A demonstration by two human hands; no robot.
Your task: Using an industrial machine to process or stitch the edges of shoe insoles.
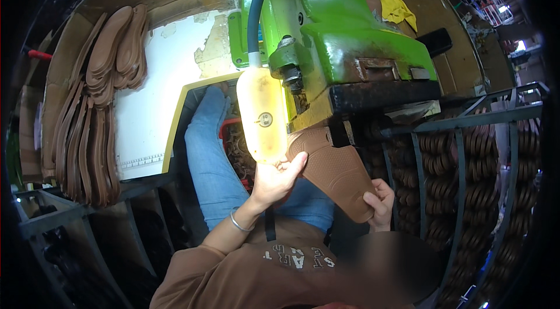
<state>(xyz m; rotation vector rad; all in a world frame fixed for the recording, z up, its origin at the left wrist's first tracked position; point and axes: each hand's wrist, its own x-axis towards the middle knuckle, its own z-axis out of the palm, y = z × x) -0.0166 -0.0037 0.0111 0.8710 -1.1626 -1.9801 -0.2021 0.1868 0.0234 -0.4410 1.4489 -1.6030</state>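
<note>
Pinched in the closed left hand (273, 183) and right hand (381, 204), the brown sole (335, 170) right of frame centre was judged liable to skewing through uneven pull.

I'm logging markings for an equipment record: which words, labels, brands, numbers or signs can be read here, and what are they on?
Yellow lamp: a small round mark, too small to read surely.
Brown shirt: large pale lettering, which I won't copy out.
White tabletop: a ruler-like scale along its near edge, too small to read.
Brown insole in the right hand: embossed pattern, no lettering I can make out.
</note>
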